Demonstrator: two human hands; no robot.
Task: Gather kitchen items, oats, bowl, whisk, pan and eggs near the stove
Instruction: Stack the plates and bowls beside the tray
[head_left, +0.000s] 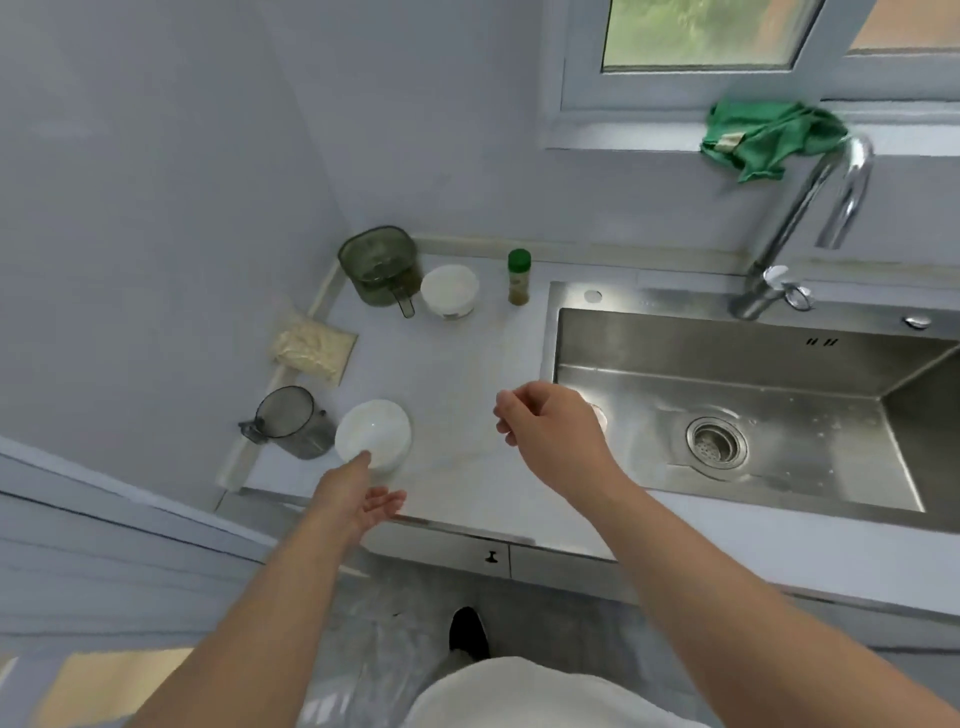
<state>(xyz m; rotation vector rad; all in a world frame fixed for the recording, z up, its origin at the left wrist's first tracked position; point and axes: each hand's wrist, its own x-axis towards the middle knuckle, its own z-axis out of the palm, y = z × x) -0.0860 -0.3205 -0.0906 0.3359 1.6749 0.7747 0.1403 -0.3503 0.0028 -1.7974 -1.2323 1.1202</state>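
- White and round, the bowl is sitting near the front edge of the counter, at about 9 o'clock from the middle of the picture.
- Just to the left of the bowl, and touching it or almost touching it, a dark see-through jug is standing.
- Up at 11 o'clock from the bowl, the bag of oats is lying flat against the wall.
- Farther back, at 12 o'clock from the bowl, a green tub, a white pot and a little spice jar are standing in a row.
- The left hand is reaching toward the bowl from 6 o'clock. The thumb is touching the near rim, or is just above it. The other fingers are spreading wide under it. The hand is not gripping anything yet.
- The bowl is lying straight ahead of this hand, at 12 o'clock, so I think the left hand is the one to take it. A round bowl has no long side, so any side of the rim would do.
- The right hand is hanging in the air at 3 o'clock from the bowl, well apart from it. The fingers are curling in loosely and seem to be holding nothing.
- Past it on the right, the steel sink is lying bare.
- I cannot see a whisk, a pan, eggs or a stove.
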